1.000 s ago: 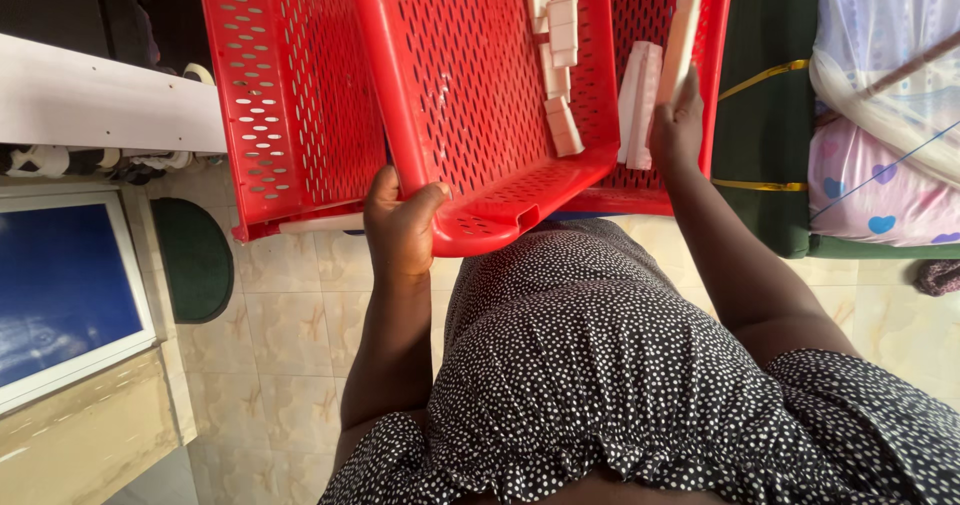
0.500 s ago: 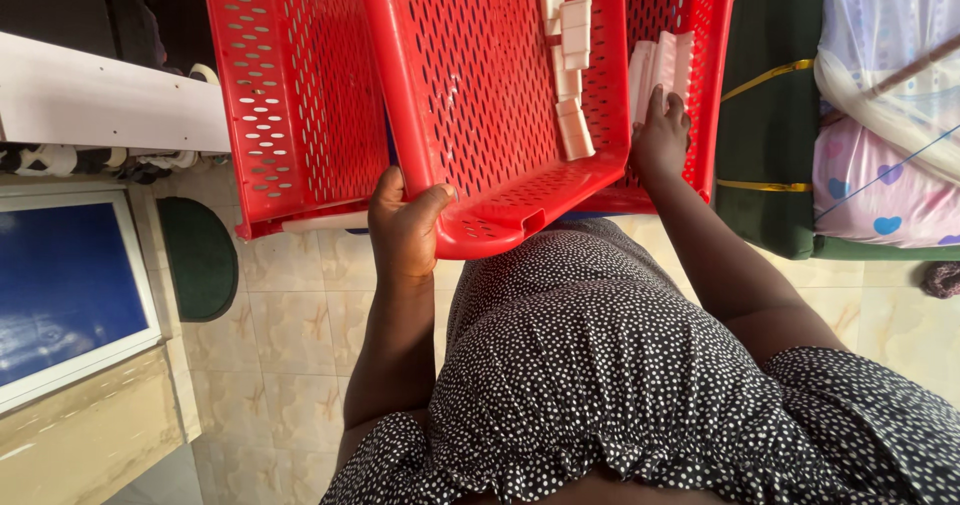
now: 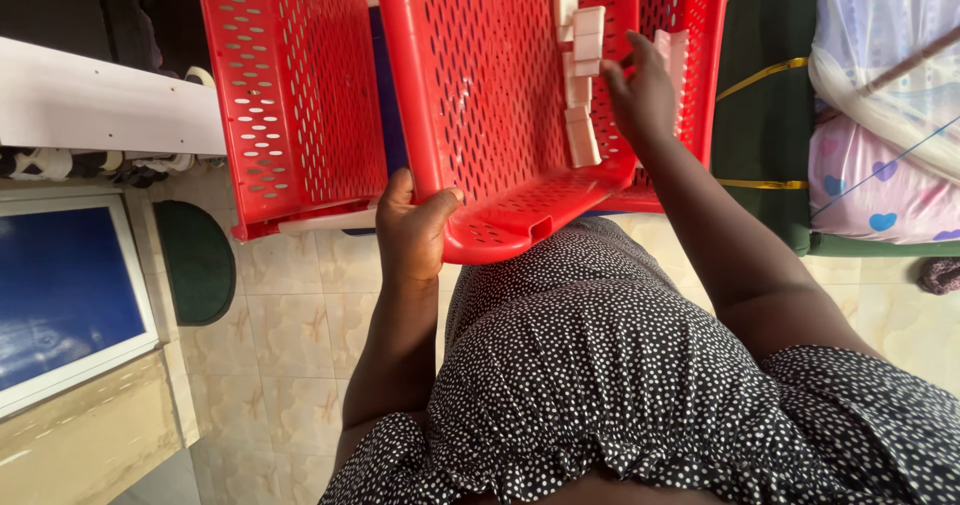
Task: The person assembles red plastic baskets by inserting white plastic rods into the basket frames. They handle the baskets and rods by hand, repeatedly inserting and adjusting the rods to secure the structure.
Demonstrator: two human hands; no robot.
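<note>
My left hand [image 3: 413,227] grips the near rim of a red perforated plastic basket [image 3: 480,105], held tilted in front of me. Several pale pink rectangular blocks [image 3: 578,75] lie in a row inside it along its right side. My right hand [image 3: 638,90] reaches over the basket's right wall, fingers apart, touching the blocks and holding nothing. Behind that wall stands a second red basket [image 3: 695,25] with more pale blocks [image 3: 672,53] upright in it.
A third red basket [image 3: 290,95] stands to the left, beside a white shelf [image 3: 100,100]. A dark green mat [image 3: 195,260] and a blue framed panel [image 3: 65,285] lie on the beige tiled floor. A green-sided bed [image 3: 765,115] with patterned bedding is at right.
My right hand set a pale block among the upright ones in the far basket, let go, then moved left over the wall to the blocks in the held basket. The basket shifted slightly right.
</note>
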